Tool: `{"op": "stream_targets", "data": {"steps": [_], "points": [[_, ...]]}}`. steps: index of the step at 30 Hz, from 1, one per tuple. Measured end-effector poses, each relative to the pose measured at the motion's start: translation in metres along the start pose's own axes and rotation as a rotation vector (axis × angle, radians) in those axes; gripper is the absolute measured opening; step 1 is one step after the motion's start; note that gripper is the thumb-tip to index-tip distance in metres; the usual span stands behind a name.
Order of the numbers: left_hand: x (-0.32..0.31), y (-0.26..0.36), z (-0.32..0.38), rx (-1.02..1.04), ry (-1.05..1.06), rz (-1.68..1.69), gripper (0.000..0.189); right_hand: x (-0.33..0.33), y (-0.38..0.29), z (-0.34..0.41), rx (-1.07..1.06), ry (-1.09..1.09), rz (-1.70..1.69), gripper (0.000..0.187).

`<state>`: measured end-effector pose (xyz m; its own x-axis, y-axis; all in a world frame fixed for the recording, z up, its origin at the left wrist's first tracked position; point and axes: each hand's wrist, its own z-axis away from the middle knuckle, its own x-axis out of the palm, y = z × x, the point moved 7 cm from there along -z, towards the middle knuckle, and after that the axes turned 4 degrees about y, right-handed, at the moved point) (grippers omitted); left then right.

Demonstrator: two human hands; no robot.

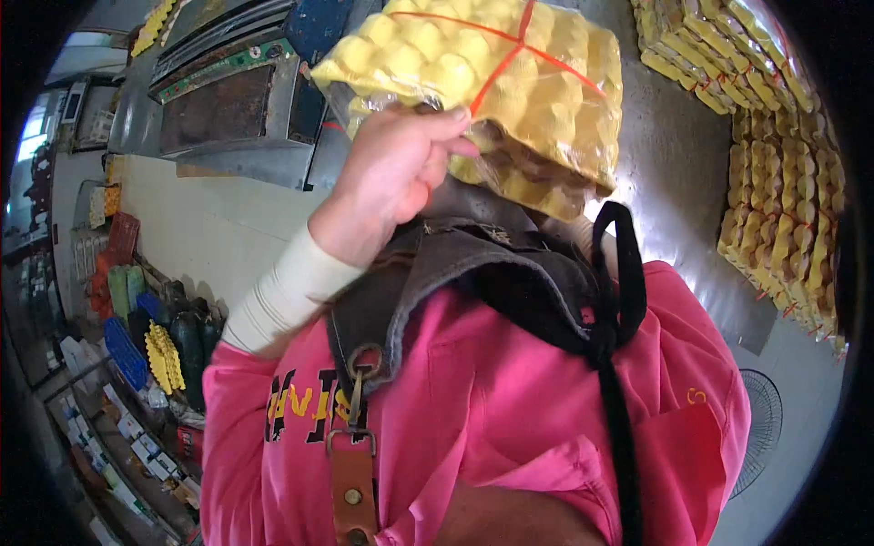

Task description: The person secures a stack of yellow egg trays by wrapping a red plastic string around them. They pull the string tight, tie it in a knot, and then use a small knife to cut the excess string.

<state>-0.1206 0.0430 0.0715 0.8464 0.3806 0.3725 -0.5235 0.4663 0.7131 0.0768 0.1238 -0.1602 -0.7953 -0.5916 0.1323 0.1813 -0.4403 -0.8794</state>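
Observation:
Before me is a bundle of yellow egg trays [546,89], wrapped in clear plastic and tied crosswise with red string [502,72]. It is tilted, its near edge above my dark apron. My left hand [403,150] is at the near left edge of the bundle, with thumb and fingers pinched on the red string where it runs over that edge. A cream sleeve cover is on the left forearm. Of my right arm, part of the forearm shows behind a black apron strap; the right hand is hidden behind the bundle.
Tall stacks of tied egg trays [785,205] stand at the right on a metal surface [683,170]. A metal machine [218,102] is at the upper left. Crates, dark green melons [188,348] and shelves are at the lower left. A fan [758,426] stands at the lower right.

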Motion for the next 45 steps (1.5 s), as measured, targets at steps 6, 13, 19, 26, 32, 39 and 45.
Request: {"op": "stream_targets", "data": {"steps": [6, 13, 19, 26, 32, 39, 45], "points": [[0.016, 0.016, -0.002, 0.066, -0.007, -0.154, 0.022, 0.057, 0.013, 0.001, -0.084, 0.037, -0.011, 0.021], [-0.018, -0.027, 0.002, -0.071, -0.036, -0.111, 0.016, 0.159, -0.021, 0.078, 0.134, -0.081, -0.249, 0.02], [-0.067, -0.093, -0.007, -0.171, 0.026, -0.124, 0.017, 0.167, -0.027, 0.119, -0.118, -0.043, 0.255, 0.018], [-0.074, -0.099, 0.008, -0.19, -0.031, -0.347, 0.027, 0.166, -0.082, 0.157, -0.131, 0.032, 0.309, 0.02], [-0.069, -0.091, 0.024, -0.005, -0.004, -0.264, 0.01, 0.161, -0.142, 0.167, -0.415, 0.187, 0.82, 0.016], [-0.051, -0.078, 0.042, 0.508, -0.102, -0.373, 0.011, 0.166, -0.172, 0.168, -0.693, 0.31, 1.087, 0.012], [-0.054, -0.086, 0.035, 0.565, -0.16, -0.422, 0.02, 0.187, -0.192, 0.172, -0.996, 0.104, 1.221, 0.007]]}}
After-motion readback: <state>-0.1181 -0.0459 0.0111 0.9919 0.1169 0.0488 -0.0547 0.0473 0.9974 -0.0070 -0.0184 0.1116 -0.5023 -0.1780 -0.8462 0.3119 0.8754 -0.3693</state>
